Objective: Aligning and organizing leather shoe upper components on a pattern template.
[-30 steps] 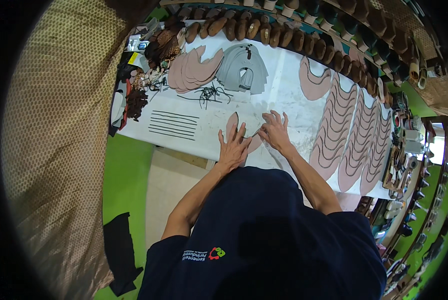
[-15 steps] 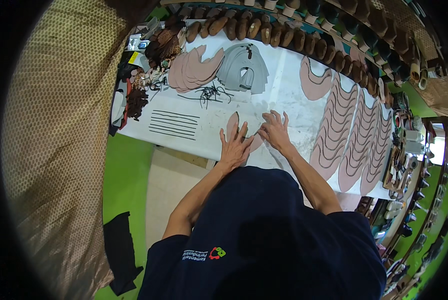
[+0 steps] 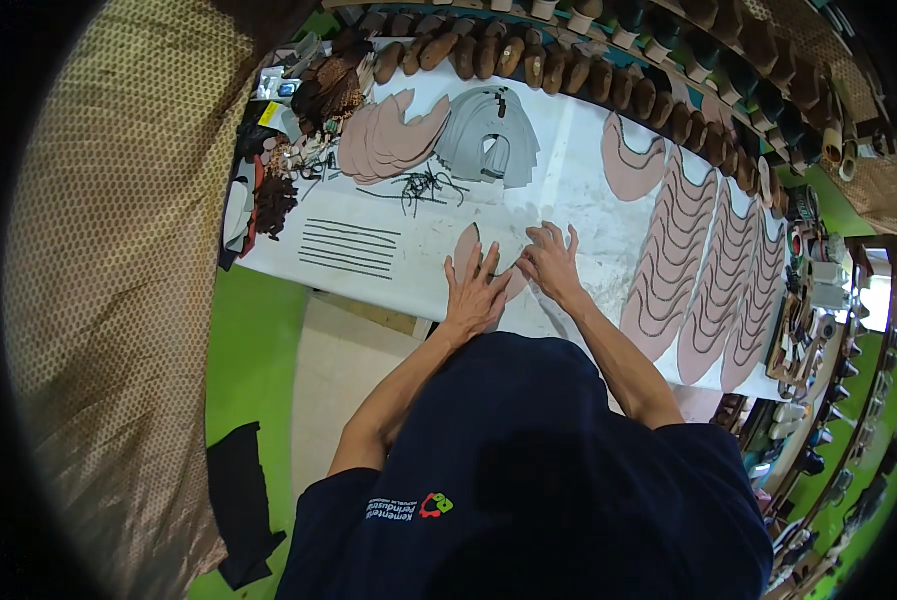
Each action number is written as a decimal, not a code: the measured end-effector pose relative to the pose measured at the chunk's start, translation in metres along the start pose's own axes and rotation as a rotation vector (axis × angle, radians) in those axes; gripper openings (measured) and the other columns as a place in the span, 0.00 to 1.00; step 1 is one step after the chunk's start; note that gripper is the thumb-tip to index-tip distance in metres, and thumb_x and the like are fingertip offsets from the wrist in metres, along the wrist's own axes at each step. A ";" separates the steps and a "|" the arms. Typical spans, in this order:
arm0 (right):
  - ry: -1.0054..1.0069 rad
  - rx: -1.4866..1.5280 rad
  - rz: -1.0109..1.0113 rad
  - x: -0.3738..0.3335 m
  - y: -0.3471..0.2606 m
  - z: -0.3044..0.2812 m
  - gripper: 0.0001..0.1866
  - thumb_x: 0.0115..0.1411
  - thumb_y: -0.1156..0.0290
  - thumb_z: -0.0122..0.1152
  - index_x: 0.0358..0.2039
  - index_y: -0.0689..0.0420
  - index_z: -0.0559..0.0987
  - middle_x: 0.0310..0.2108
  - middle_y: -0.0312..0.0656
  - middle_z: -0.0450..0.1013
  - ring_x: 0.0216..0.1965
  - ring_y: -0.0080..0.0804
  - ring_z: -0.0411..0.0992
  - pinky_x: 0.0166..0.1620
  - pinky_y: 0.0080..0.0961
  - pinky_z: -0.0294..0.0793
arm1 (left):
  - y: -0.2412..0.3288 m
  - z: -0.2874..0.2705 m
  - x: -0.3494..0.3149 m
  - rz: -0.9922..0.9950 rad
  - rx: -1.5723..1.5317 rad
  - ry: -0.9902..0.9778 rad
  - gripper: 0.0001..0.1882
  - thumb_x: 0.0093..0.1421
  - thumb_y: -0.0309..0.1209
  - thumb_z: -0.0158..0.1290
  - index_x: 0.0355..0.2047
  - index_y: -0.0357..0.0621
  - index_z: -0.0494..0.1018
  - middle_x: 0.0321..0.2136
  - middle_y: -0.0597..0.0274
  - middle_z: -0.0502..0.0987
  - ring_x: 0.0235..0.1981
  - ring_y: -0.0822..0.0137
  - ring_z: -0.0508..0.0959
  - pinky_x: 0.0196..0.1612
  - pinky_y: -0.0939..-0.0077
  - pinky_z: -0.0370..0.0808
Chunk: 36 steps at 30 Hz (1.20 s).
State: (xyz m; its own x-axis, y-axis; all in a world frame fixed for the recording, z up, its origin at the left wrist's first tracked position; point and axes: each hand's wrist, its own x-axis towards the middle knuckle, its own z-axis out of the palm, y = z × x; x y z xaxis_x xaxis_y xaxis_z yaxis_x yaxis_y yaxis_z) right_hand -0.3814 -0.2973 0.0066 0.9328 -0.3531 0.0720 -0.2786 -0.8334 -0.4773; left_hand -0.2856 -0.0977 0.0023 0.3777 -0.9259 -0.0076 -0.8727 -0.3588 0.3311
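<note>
A pink curved shoe-upper piece (image 3: 465, 243) with a dark edge lies on the white table in front of me, partly hidden by my hands. My left hand (image 3: 476, 297) rests flat over it, fingers spread. Close by on the right, my right hand (image 3: 551, 263) has its thumb and forefinger together at the piece's inner edge, the other fingers lifted. Whatever is in that pinch is too small to make out. To the left, several thin black strips (image 3: 348, 248) lie in parallel rows. Beyond them sits a tangle of black strips (image 3: 428, 188).
Overlapping pink upper pieces with dark edges (image 3: 663, 290) run in columns on the right. A pink stack (image 3: 388, 145) and a grey stack (image 3: 478, 130) lie at the back. Brown shoe lasts (image 3: 534, 70) line the far edge; scraps (image 3: 333, 85) heap at the left end.
My left hand has shifted slightly toward me and to the right over the pink piece. The right hand stays almost in place.
</note>
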 end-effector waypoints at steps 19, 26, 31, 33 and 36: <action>-0.019 0.033 0.041 -0.009 -0.002 -0.011 0.10 0.58 0.58 0.72 0.32 0.50 0.89 0.61 0.38 0.72 0.72 0.45 0.58 0.74 0.67 0.39 | 0.005 0.001 0.013 -0.031 0.033 -0.028 0.23 0.68 0.43 0.56 0.63 0.68 0.77 0.80 0.58 0.47 0.79 0.47 0.45 0.67 0.16 0.41; 0.051 0.130 0.141 -0.024 0.017 -0.005 0.12 0.60 0.56 0.71 0.38 0.49 0.89 0.61 0.38 0.73 0.71 0.44 0.59 0.73 0.65 0.41 | 0.006 0.000 0.016 -0.031 0.014 -0.018 0.21 0.67 0.42 0.57 0.61 0.66 0.78 0.80 0.57 0.47 0.79 0.47 0.45 0.68 0.16 0.40; 0.069 0.091 0.149 -0.024 0.020 -0.009 0.13 0.63 0.55 0.69 0.38 0.51 0.89 0.60 0.38 0.74 0.71 0.44 0.60 0.73 0.64 0.42 | 0.007 -0.001 0.016 -0.033 -0.004 -0.029 0.20 0.67 0.41 0.57 0.59 0.63 0.79 0.80 0.55 0.48 0.79 0.47 0.45 0.68 0.17 0.40; 0.068 0.140 0.154 -0.022 0.020 -0.007 0.14 0.65 0.55 0.67 0.37 0.51 0.89 0.61 0.39 0.74 0.71 0.44 0.60 0.73 0.64 0.41 | 0.007 -0.001 0.017 -0.037 -0.038 -0.009 0.19 0.67 0.41 0.58 0.57 0.61 0.80 0.80 0.54 0.48 0.79 0.47 0.45 0.68 0.18 0.40; 0.087 0.154 0.132 -0.017 0.021 -0.006 0.14 0.65 0.55 0.67 0.36 0.52 0.89 0.61 0.39 0.74 0.71 0.45 0.60 0.72 0.64 0.41 | 0.005 0.001 0.016 -0.018 -0.047 0.030 0.19 0.66 0.41 0.58 0.57 0.61 0.80 0.79 0.53 0.49 0.79 0.46 0.46 0.68 0.18 0.40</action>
State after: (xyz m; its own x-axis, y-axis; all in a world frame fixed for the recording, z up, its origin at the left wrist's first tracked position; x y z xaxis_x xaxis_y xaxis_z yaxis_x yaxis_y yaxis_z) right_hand -0.4048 -0.3114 0.0002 0.8656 -0.4955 0.0719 -0.3524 -0.7049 -0.6156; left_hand -0.2841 -0.1149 0.0032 0.4030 -0.9151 0.0142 -0.8505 -0.3688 0.3750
